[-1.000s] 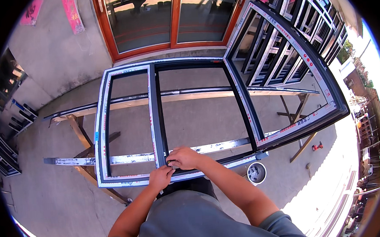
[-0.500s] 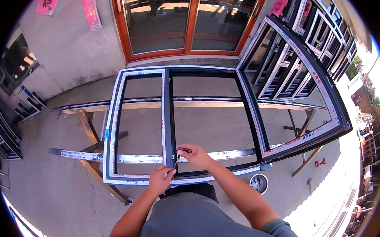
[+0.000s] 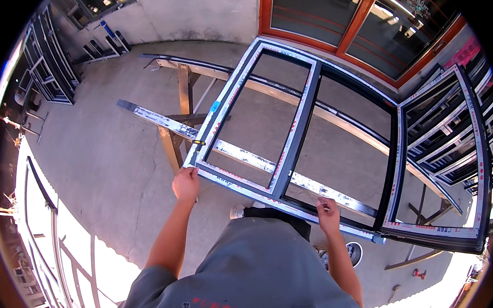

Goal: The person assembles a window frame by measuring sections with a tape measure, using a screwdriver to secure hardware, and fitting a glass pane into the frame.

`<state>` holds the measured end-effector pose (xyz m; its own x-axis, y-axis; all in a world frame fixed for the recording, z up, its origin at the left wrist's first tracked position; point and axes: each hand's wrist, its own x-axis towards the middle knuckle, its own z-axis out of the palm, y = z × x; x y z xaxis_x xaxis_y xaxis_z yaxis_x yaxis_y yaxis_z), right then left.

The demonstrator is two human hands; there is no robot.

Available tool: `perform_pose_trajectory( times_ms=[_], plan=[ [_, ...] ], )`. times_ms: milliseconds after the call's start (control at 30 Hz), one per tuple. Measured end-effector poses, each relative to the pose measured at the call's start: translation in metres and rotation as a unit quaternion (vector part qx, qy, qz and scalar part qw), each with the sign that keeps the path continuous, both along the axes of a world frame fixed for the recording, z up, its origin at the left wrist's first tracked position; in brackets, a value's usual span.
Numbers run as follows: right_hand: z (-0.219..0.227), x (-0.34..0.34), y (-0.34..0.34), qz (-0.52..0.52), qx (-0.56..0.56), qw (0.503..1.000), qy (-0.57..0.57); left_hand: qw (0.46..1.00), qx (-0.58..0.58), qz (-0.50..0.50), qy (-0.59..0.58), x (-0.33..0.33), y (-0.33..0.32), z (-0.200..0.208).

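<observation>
A window frame [image 3: 297, 134] with white protective film and dark inner edges lies across two trestle beams. My left hand [image 3: 185, 184] is closed at the frame's near left corner, its fingertips against the edge. My right hand [image 3: 327, 214] hovers by the near rail of the middle opening, fingers pinched round something small and dark that I cannot make out. A small yellow-and-black thing [image 3: 199, 142] rests on the frame's left side, beyond my left hand. On the right, a sash [image 3: 477, 158] is swung out from the frame.
The near beam [image 3: 161, 120] sticks out to the left on wooden legs [image 3: 171, 149]. Beneath the frame's near right side stands a round bucket [image 3: 355, 254]; a red tool [image 3: 419, 274] lies on the floor. More frames [image 3: 52, 64] lean at the left. Orange-framed glass doors [image 3: 356, 22] are behind.
My view has turned left. My hands have separated: the left went to the frame's near left corner, the right moved rightward along the near rail. The yellow-and-black thing now shows on the left side.
</observation>
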<state>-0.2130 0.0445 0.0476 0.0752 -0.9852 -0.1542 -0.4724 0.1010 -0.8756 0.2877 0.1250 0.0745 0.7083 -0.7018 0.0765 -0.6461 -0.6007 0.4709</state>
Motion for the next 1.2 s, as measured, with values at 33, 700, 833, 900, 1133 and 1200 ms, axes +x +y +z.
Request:
perform_pose_trajectory(
  times_ms=[33, 700, 833, 900, 1133, 1200],
  plan=[
    [0.000, 0.000, 0.000, -0.001, 0.003, 1.000, 0.005, 1.000, 0.017, 0.004, -0.012, 0.005, 0.003, -0.005],
    [0.060, 0.048, -0.002, 0.110, -0.093, 0.987, 0.072, 0.952, -0.135, 0.167, 0.219, 0.006, 0.012, -0.017],
    [0.108, 0.080, -0.002, 0.144, -0.099, 0.985, -0.002, 0.544, -0.286, 0.064, 0.786, -0.021, 0.000, 0.053],
    [0.137, 0.100, -0.001, 0.188, -0.135, 0.973, -0.025, 0.467, -0.285, 0.027, 0.837, -0.054, -0.020, 0.075],
    [0.206, 0.106, -0.005, 0.227, -0.354, 0.907, 0.030, 0.482, -0.142, -0.078, 0.861, -0.184, -0.080, 0.127],
    [0.208, 0.092, -0.002, 0.208, -0.382, 0.897, 0.080, 0.462, -0.104, -0.117, 0.873, -0.218, -0.085, 0.137]
  ],
)
